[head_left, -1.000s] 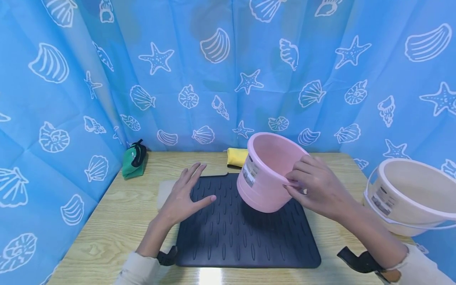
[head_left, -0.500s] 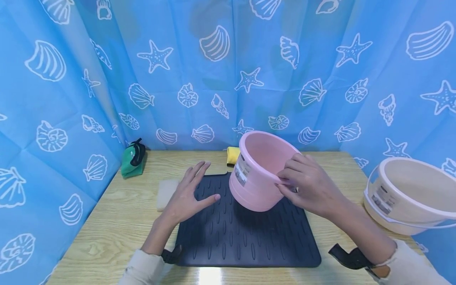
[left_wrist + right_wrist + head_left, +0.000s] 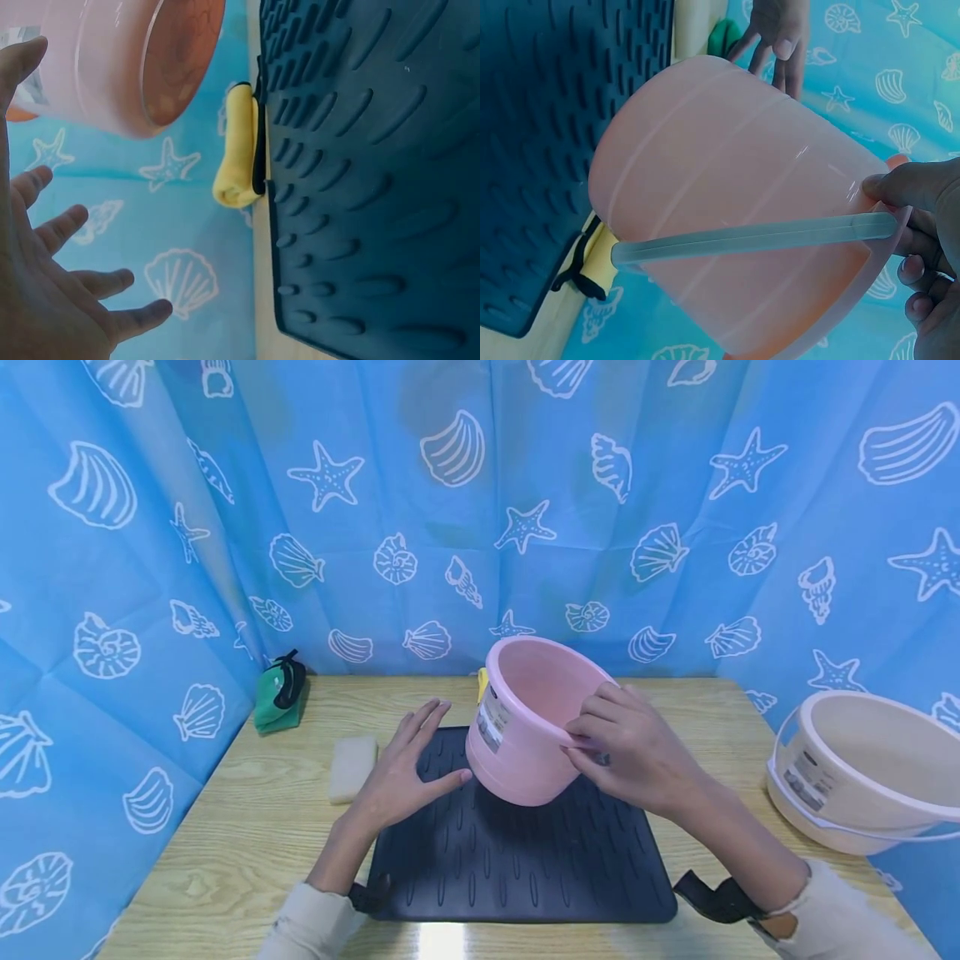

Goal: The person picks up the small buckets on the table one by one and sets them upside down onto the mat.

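Observation:
A pink plastic bucket (image 3: 525,752) with a label on its side hangs tilted above a dark ribbed mat (image 3: 525,877). My right hand (image 3: 630,747) grips the bucket's rim, thumb on the outer wall and fingers curled over the edge, as the right wrist view shows. In that view the bucket's pale handle (image 3: 757,238) hangs across its side. My left hand (image 3: 408,768) is spread with fingers apart, left of the bucket and over the mat's left side. The left wrist view has its thumb overlapping the bucket's label (image 3: 30,86).
A cream bucket (image 3: 832,777) stands at the right edge of the wooden table (image 3: 225,843). Left of the mat lies a white sponge (image 3: 351,768). A green cloth bundle (image 3: 279,697) sits at the back left. A rolled yellow cloth (image 3: 238,150) lies behind the mat, before a blue curtain (image 3: 420,510).
My right hand has carried the pink bucket to the left, covering more of the yellow cloth. My left hand has shifted slightly right, uncovering the sponge, and the two are now closer.

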Available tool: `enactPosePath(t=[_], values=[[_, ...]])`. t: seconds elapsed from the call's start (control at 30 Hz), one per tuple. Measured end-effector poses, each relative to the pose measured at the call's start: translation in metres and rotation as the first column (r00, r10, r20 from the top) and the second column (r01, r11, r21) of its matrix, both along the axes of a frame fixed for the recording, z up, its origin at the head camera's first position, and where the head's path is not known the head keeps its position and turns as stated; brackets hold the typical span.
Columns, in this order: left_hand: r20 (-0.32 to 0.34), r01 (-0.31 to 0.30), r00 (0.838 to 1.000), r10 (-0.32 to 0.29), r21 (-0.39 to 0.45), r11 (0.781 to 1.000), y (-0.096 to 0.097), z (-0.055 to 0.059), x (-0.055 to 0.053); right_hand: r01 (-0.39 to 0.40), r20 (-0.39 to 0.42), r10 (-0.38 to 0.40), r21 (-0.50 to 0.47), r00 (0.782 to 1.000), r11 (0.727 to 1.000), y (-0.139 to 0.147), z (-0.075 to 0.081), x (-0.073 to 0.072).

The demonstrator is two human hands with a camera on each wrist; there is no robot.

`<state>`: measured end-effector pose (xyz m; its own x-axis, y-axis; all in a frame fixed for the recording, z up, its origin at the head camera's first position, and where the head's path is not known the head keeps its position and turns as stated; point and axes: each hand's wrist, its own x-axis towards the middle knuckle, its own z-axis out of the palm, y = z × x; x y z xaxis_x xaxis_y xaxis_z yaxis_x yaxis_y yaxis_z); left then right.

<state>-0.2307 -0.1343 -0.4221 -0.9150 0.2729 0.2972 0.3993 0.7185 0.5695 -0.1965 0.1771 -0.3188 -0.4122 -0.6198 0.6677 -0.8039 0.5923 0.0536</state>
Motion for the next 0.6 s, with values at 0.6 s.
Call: enactPosePath(t=[0.6], values=[[0.027,0.021,0.999,-0.023,0.056,0.998,0.002,-0.007,-0.003,-0.032,-0.003,0.032,-0.033,0.999,0.999,-0.017,-0.005,-0.005]])
